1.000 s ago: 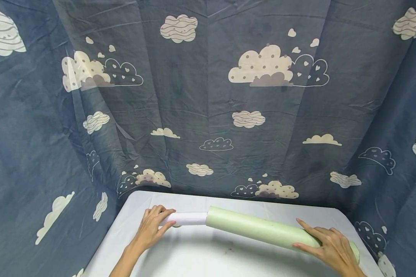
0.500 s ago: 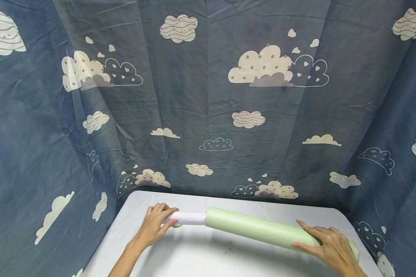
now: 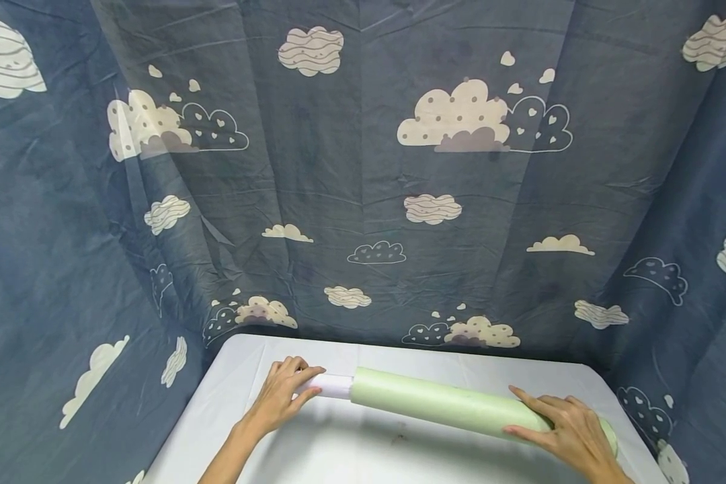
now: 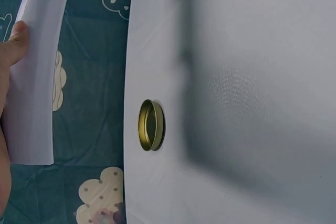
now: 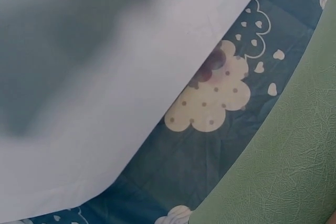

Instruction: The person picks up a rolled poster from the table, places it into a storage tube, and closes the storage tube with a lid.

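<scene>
Head view: left hand (image 3: 281, 395) pinches pale lilac paper roll (image 3: 336, 386) between thumb and fingers, roll's other end inside light green tube (image 3: 435, 405). Right hand (image 3: 571, 430) grips tube near its far end, thumb and fingers around it. Both raised over white table (image 3: 351, 457). Left wrist: gold lid (image 4: 151, 125) on table. Cloud-and-heart print curtain (image 3: 339, 168) behind.

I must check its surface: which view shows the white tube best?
The left wrist view: the white tube looks largest there, free end included. The head view shows only a short part; the right wrist view, none.
</scene>
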### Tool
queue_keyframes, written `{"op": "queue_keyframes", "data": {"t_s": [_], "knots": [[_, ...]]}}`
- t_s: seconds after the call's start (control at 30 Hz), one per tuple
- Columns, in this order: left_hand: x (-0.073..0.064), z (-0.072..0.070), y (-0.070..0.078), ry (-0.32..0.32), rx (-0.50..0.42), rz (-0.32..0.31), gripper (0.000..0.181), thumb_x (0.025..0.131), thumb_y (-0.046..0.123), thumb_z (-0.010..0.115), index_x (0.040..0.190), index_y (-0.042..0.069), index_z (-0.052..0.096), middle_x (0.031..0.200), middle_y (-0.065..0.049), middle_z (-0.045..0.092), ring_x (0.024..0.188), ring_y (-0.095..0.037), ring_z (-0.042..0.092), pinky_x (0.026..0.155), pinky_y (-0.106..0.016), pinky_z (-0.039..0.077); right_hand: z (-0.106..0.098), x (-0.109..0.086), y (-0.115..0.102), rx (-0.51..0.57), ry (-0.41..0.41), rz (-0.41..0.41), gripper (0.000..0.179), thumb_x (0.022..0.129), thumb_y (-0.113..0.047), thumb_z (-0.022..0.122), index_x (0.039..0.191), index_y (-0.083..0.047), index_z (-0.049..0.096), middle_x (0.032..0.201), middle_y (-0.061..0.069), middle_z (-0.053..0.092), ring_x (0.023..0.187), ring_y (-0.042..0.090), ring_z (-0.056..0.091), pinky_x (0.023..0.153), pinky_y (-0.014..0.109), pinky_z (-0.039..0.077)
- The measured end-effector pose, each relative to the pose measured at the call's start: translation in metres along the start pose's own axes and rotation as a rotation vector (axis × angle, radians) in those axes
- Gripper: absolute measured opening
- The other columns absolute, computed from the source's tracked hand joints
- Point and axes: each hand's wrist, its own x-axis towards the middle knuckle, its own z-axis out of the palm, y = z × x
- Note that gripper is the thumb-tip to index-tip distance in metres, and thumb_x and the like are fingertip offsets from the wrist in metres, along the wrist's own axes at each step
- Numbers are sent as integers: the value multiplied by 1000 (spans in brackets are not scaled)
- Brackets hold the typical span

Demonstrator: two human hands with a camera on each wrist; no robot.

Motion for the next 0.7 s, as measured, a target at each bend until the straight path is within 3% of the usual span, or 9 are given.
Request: {"op": "queue_keyframes", "data": {"t_s": [0.33,0.7], "knots": [[2,2,4,18,1,14,36,89,35,78,124,25,75,100,4,64,92,-11,53,87,-39,42,0,3,0,7,28,-25,76,59,-74,84,118,-27,79,62,-18,57,58,-5,24,53,22,30],[8,12,17,15,-31,33,40,90,35,77,128,26,74,102,4,64,92,-10,52,88,-39,42,2,10,-10,6,17,10,76,58,-78,82,116,-28,81,65,-16,64,58,-6,26,52,23,32]]}}
